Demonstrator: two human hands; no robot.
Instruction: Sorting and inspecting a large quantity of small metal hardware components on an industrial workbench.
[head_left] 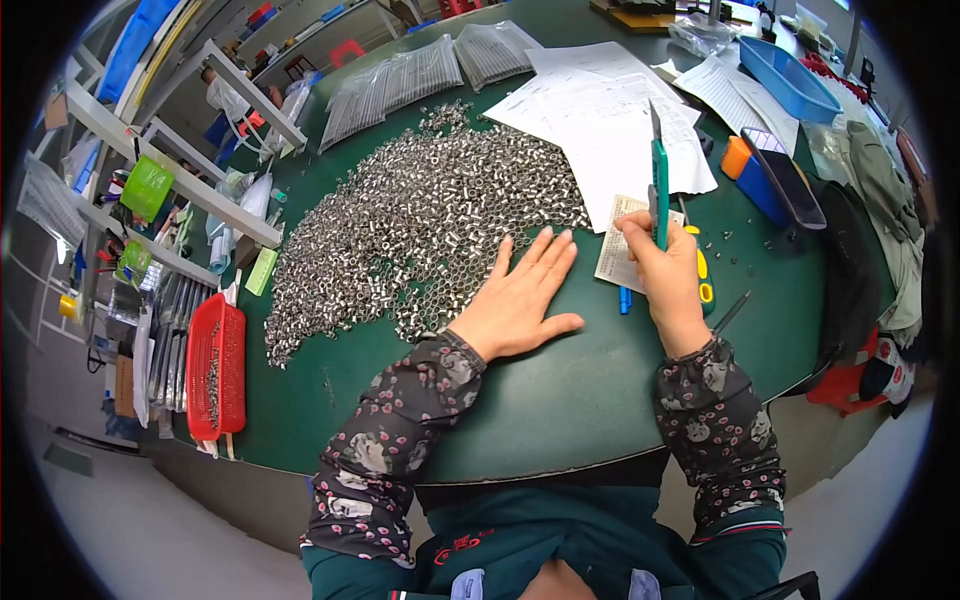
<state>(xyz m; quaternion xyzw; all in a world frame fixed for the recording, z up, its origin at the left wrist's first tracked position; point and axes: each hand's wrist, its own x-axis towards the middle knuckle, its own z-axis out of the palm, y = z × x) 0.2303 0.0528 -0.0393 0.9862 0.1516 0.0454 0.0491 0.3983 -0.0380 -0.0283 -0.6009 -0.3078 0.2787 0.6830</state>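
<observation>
A wide heap of small silvery metal rings (430, 210) spreads over the green table (560, 420). My left hand (520, 305) lies flat at the heap's near right edge, fingers stretched out, some fingertips by the rings. Upright in my right hand (660, 275) is a green-handled knife (661, 180) with a thin pointed blade, my fingers closed around the handle. Behind that hand lies a printed beige card (612, 262), partly covered. A blue pen-like thing (626, 301) pokes out below the card, and a yellow-and-black handle (706, 285) sits just right of my hand.
White papers (600, 130) overlap beyond the heap, near clear bags of thin rods (420, 75). A red basket (232, 375) stands at the left edge. To the right are a phone (785, 180) on a blue-and-orange holder, a blue tray (790, 82) and a dark pointed tool (733, 312).
</observation>
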